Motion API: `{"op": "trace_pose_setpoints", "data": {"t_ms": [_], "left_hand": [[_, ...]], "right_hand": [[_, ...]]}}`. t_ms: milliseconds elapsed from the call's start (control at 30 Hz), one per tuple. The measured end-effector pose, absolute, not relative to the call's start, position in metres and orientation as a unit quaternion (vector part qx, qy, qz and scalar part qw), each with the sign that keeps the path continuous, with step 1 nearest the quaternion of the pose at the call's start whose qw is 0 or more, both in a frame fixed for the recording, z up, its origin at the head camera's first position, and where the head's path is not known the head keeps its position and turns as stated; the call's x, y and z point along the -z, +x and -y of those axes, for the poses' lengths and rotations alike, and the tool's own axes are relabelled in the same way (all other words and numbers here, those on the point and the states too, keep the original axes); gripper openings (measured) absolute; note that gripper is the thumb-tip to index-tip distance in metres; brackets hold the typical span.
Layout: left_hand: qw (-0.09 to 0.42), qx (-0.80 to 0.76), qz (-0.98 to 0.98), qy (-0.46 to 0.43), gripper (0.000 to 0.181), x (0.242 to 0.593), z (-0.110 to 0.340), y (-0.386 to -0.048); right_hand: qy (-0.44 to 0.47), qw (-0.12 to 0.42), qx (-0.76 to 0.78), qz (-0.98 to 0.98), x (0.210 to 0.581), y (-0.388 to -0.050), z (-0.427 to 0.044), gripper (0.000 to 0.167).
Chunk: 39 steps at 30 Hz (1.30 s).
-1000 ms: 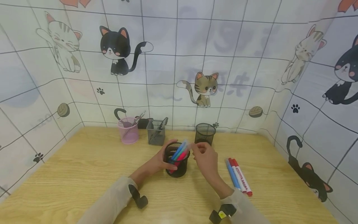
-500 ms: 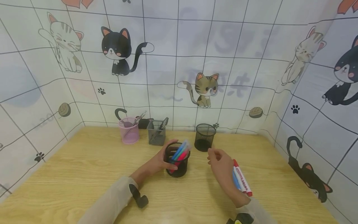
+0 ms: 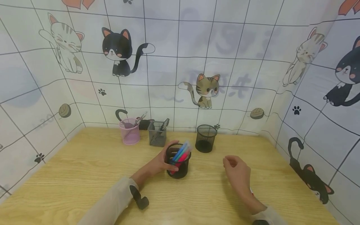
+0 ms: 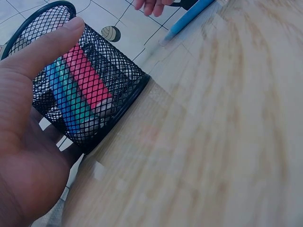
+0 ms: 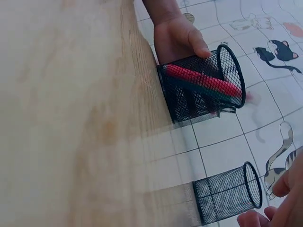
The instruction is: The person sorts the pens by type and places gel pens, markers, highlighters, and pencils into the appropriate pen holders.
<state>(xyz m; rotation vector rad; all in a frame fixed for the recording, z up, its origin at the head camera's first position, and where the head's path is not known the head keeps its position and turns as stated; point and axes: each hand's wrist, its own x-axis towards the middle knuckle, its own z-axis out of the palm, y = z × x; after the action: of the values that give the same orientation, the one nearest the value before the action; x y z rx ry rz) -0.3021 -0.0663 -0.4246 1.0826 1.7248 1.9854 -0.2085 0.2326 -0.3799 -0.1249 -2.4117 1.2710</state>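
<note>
My left hand [image 3: 157, 162] grips a round black mesh pen cup [image 3: 180, 170] standing upright on the table, thumb across its near side. Blue, green and red markers [image 3: 181, 153] lean inside it toward the right. My right hand [image 3: 237, 175] hangs over the table to the right, fingers loosely curled, with nothing seen in them. It covers most of the loose markers, leaving a small red-and-white bit [image 3: 252, 192] showing beside the wrist. In the left wrist view a blue marker [image 4: 191, 18] lies on the table near the right hand.
Along the back stand a pink pen cup [image 3: 130, 132] with pens, a square grey mesh holder [image 3: 157, 137] with pens, and a second round black mesh cup [image 3: 206, 139]. A cat-patterned wall covering [image 3: 161, 97] rises behind and beside the wooden table [image 3: 92, 165].
My right hand has moved from the pen cup's rim rightward and nearer, over the loose markers. My left hand and the pen cup have stayed put.
</note>
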Motion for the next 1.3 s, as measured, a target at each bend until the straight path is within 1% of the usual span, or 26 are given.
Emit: {"op": "trace_pose_setpoints", "data": {"t_ms": [133, 333, 433, 767, 967, 1300], "left_hand": [[0.152, -0.693, -0.597, 0.374, 0.101, 0.424, 0.066, -0.301], [0.153, -0.695, -0.596, 0.373, 0.101, 0.423, 0.066, -0.300], [0.150, -0.692, -0.600, 0.372, 0.100, 0.423, 0.066, -0.300], [0.146, -0.692, -0.598, 0.376, 0.100, 0.424, 0.066, -0.301], [0.149, -0.689, -0.602, 0.375, 0.100, 0.425, 0.067, -0.301], [0.149, -0.690, -0.598, 0.379, 0.102, 0.423, 0.066, -0.301]], "right_hand": [[-0.062, 0.214, -0.433, 0.874, 0.385, -0.203, -0.243, 0.032], [-0.070, 0.203, -0.405, 0.889, 0.391, -0.199, -0.257, 0.028], [-0.073, 0.196, -0.394, 0.895, 0.391, -0.199, -0.258, 0.029], [-0.054, 0.203, -0.373, 0.904, 0.393, -0.201, -0.259, 0.027], [-0.060, 0.213, -0.367, 0.904, 0.396, -0.203, -0.257, 0.024], [-0.030, 0.213, -0.357, 0.909, 0.398, -0.203, -0.249, 0.022]]}}
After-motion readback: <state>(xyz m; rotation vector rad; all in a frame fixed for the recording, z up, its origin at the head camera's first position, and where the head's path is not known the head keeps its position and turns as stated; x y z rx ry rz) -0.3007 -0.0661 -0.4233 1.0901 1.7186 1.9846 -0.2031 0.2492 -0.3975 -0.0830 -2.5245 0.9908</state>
